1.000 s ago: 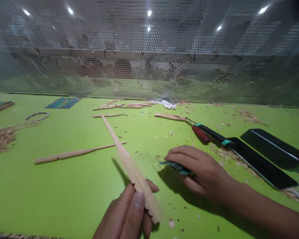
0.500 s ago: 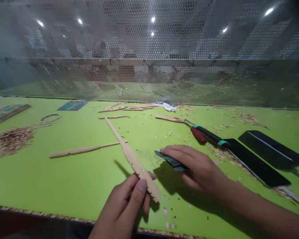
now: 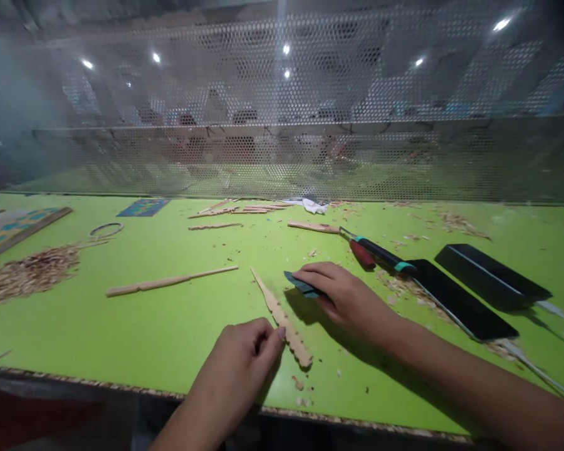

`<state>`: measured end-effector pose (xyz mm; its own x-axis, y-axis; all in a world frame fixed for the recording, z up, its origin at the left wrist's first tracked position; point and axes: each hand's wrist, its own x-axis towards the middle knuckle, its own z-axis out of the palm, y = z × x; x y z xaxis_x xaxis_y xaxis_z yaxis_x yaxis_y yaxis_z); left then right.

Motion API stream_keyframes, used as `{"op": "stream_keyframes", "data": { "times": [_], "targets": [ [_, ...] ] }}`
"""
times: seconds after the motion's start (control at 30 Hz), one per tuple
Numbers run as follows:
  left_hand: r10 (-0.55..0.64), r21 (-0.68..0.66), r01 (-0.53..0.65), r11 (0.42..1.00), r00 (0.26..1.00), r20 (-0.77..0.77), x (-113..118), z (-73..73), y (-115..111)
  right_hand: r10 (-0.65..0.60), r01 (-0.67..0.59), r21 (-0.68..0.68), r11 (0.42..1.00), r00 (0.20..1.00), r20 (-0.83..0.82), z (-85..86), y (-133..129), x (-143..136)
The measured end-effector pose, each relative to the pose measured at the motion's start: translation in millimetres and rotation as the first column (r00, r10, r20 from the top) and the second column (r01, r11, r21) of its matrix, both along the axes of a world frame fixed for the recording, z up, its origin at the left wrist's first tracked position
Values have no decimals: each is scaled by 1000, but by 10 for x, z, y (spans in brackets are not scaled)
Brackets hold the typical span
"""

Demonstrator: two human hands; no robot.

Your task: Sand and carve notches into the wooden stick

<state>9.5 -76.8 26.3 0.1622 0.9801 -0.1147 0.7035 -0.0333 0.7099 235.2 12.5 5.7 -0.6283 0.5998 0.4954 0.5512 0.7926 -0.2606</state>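
Note:
A pale carved wooden stick (image 3: pixel 294 335), with a thin tapered end and a broad notched end, slants near the front of the table. My left hand (image 3: pixel 242 354) is closed on its edge, thumb and fingers pinching it beside the broad part; the fingertips are partly hidden. Folded dark sandpaper (image 3: pixel 301 285) is in my right hand (image 3: pixel 348 297), whose fingers press over it just right of the stick's thin end. The sandpaper and the stick are apart. Another slim wooden stick (image 3: pixel 162 283) lies to the left.
Wood shavings (image 3: pixel 32 269) are heaped at left. A wooden-handled carving knife (image 3: pixel 314 227), a red-handled tool (image 3: pixel 361 254), a phone (image 3: pixel 465 304) and a black block-shaped device (image 3: pixel 493 272) with cables lie right. Perforated metal screen (image 3: pixel 282 144) stands behind. More wooden pieces (image 3: pixel 216 226) lie near it.
The carved stick has turned and come down closer to the table, its thin end now nearer me. My left hand's grip has shifted to its side. My right hand keeps the sandpaper.

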Motion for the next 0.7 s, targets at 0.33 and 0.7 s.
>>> {"op": "stream_keyframes", "data": {
  "times": [0.33, 0.7],
  "targets": [
    [-428, 326, 674, 663, 698, -573, -315, 219, 702, -95, 97, 4, 995, 987, -133, -20, 121, 82],
    [-579, 258, 844, 471, 516, -632, -334, 89, 1218, -153, 184, 160, 970, 970, -187, 62, 216, 181]
  ]
}}
